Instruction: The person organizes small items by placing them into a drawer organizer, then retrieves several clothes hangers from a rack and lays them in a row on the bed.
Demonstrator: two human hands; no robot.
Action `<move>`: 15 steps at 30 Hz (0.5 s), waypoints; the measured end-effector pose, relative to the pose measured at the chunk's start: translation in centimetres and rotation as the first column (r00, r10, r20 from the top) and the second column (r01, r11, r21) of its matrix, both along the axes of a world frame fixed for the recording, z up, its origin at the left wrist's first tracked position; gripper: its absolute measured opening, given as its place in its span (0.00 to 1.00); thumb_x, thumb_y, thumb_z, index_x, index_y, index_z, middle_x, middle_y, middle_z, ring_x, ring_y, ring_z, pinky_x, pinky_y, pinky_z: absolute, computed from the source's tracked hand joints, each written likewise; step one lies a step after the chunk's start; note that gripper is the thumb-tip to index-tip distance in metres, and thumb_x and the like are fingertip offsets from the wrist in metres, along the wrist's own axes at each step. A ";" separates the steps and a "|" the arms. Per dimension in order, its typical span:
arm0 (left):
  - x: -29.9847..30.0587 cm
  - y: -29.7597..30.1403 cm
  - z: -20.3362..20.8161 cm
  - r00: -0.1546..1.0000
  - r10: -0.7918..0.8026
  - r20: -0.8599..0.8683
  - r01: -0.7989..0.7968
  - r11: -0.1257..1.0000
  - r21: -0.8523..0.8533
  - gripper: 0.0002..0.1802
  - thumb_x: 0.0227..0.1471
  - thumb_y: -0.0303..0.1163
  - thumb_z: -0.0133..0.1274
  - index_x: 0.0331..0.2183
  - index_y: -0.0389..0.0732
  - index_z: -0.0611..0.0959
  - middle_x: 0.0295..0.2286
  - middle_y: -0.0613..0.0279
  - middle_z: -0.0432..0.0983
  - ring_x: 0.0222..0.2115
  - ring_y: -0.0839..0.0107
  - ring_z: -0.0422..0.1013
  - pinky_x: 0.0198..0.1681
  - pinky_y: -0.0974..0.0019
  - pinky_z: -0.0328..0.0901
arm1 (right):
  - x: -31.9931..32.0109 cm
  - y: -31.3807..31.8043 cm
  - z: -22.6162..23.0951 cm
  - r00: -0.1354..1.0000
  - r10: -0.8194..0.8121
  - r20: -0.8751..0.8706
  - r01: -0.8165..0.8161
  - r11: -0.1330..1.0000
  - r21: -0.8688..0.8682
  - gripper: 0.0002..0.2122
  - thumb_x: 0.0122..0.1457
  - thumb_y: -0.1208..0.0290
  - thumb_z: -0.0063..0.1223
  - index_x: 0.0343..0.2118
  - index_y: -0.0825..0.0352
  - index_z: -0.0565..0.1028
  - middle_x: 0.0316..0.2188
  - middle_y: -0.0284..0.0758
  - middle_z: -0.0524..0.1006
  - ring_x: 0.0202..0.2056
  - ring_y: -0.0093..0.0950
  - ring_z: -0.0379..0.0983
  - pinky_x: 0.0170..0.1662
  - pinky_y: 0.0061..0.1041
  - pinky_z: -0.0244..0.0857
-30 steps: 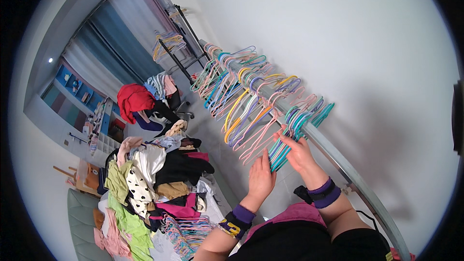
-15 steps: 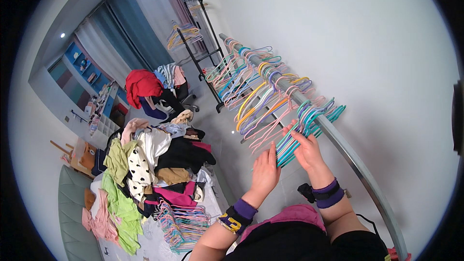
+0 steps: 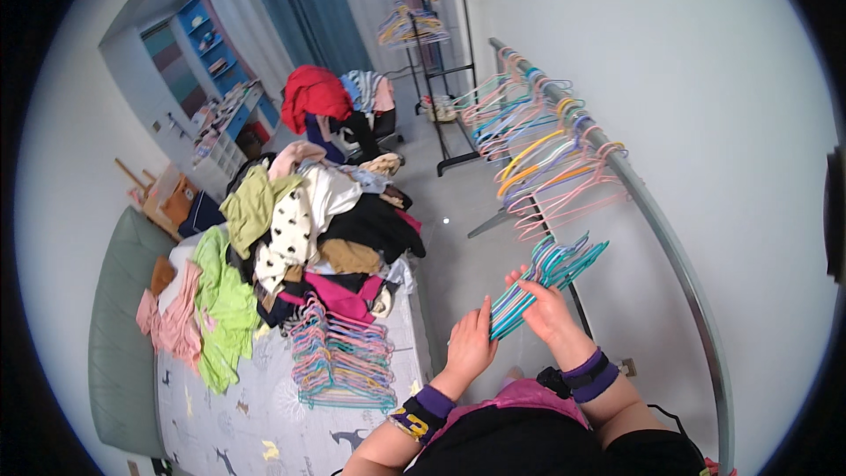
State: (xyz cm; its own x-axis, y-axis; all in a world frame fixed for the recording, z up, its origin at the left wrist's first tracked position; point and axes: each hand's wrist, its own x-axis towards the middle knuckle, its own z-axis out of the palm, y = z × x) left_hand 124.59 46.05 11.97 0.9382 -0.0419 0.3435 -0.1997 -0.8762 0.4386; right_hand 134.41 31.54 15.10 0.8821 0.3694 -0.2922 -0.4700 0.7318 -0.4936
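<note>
A bundle of clothes hangers (image 3: 568, 266), mostly teal with some purple, is between my two hands in front of my body. My left hand (image 3: 471, 344) presses against the bundle's lower left end. On the other side, my right hand (image 3: 548, 310) is closed round the bundle, thumb on top. The hooks point away from me, off the grey metal rail (image 3: 656, 207). Farther along that rail hang several pink, yellow, blue and purple hangers (image 3: 551, 154). On the bed lies a neat stack of many-coloured hangers (image 3: 344, 361).
The bed (image 3: 264, 427) at left bears a big heap of clothes (image 3: 344, 220) and a green garment (image 3: 220, 317). Beyond it, a red garment (image 3: 315, 95) tops a loaded chair. A black rack (image 3: 448, 70) with hangers stands at the back, and a white wall (image 3: 740, 123) runs along the right.
The teal hangers have come off the rail and moved down and toward me in both hands. My view has turned left, so the bed shows more.
</note>
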 end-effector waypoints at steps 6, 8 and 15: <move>-8.5 3.0 -2.9 0.976 0.183 -0.115 -0.187 0.982 -0.022 0.47 0.37 0.28 0.60 0.59 0.35 0.59 0.37 0.52 0.68 0.39 0.55 0.68 0.42 0.56 0.64 | -5.9 5.2 -2.1 0.986 0.162 -0.034 -0.164 0.984 -0.066 0.13 0.53 0.88 0.50 0.40 0.65 0.71 0.39 0.33 0.72 0.47 0.34 0.71 0.52 0.34 0.67; -11.4 3.8 -3.7 0.967 0.228 -0.115 -0.236 0.969 -0.069 0.48 0.37 0.29 0.60 0.59 0.35 0.58 0.36 0.51 0.69 0.37 0.54 0.69 0.40 0.55 0.64 | -7.9 6.9 -2.9 0.970 0.240 -0.046 -0.243 0.965 -0.100 0.13 0.53 0.87 0.51 0.41 0.66 0.70 0.39 0.34 0.72 0.46 0.33 0.72 0.51 0.33 0.67; -21.5 5.9 -6.7 0.906 0.399 -0.141 -0.422 0.875 -0.238 0.49 0.37 0.33 0.62 0.59 0.33 0.57 0.35 0.47 0.69 0.36 0.50 0.69 0.38 0.54 0.65 | -14.7 13.3 -4.9 0.815 0.579 -0.038 -0.569 0.786 -0.241 0.14 0.56 0.80 0.53 0.46 0.69 0.69 0.36 0.37 0.75 0.42 0.32 0.74 0.46 0.32 0.69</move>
